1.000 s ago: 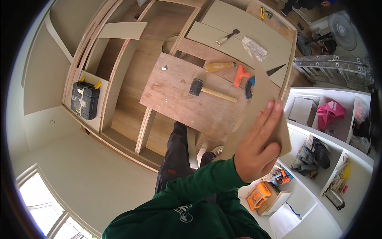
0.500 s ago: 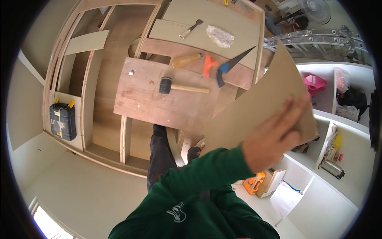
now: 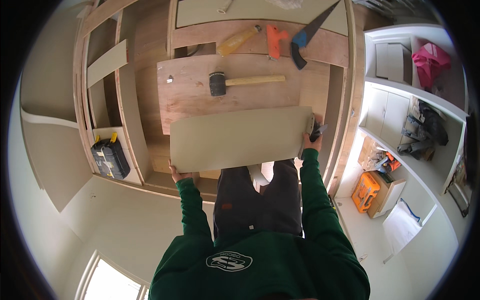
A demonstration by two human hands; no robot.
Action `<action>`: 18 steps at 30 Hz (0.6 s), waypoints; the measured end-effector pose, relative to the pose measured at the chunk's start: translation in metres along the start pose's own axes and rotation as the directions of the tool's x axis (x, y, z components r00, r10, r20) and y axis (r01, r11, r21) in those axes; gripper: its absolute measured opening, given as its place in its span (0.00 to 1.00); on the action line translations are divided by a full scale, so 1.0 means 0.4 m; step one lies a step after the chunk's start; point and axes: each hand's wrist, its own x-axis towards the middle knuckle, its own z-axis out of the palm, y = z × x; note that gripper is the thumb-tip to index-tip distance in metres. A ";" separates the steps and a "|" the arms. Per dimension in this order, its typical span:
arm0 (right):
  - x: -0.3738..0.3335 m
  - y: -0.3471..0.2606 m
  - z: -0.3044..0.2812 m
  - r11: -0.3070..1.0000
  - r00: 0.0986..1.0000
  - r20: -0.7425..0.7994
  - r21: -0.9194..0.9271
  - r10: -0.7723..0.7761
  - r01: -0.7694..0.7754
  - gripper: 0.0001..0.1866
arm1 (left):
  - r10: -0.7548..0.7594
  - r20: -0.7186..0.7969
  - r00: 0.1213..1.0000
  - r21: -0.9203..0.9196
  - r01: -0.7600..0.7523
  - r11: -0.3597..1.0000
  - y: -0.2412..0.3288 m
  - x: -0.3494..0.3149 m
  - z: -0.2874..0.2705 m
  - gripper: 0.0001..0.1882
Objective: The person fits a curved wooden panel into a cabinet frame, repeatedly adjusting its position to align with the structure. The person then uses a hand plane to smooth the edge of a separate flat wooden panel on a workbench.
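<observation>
A beige rectangular board (image 3: 240,140) is held level in front of my body, over the near part of a reddish plywood sheet (image 3: 180,95). My left hand (image 3: 180,174) grips its near left corner, with the fingers partly under it. At the board's right end, my right hand (image 3: 313,143) is closed on the edge. A small dark tool with a grey blade (image 3: 317,130) shows by that hand; its kind I cannot make out. Beyond the board, a black-headed mallet (image 3: 218,84) with a wooden handle lies on the plywood.
Behind the mallet lie a yellow-handled tool (image 3: 239,40), an orange tool (image 3: 274,42) and a blue-handled handsaw (image 3: 300,42). A black toolbox (image 3: 111,159) sits at left in the wooden frame (image 3: 131,100). White shelving (image 3: 400,90) with an orange case (image 3: 365,191) stands at right.
The board has come from a tilted position at the right to level in front of me. Both hands now hold it; one hand showed on it before. My view has shifted.
</observation>
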 end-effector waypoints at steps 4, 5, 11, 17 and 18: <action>0.025 -0.038 0.050 0.992 0.993 -0.013 -0.043 -0.116 0.116 0.50 | -0.054 0.024 0.998 -0.017 0.054 0.998 -0.029 0.202 -0.060 0.25; 0.035 -0.054 0.065 0.993 0.993 -0.005 -0.043 -0.114 0.114 0.50 | -0.111 0.107 0.988 0.040 0.107 0.993 -0.019 0.257 -0.055 0.26; 0.045 -0.142 0.139 0.990 0.990 0.029 -0.022 -0.136 0.137 0.48 | -0.094 -0.297 0.950 0.161 0.147 0.976 0.014 0.427 -0.089 0.20; 0.049 -0.152 0.157 0.983 0.984 -0.012 -0.056 -0.177 0.176 0.48 | -0.269 -0.369 0.890 -0.064 0.264 0.962 0.015 0.457 -0.162 0.16; 0.049 -0.151 0.158 0.987 0.989 -0.002 -0.066 -0.150 0.149 0.49 | -0.398 -0.326 0.858 -0.189 0.353 0.916 0.037 0.462 -0.168 0.17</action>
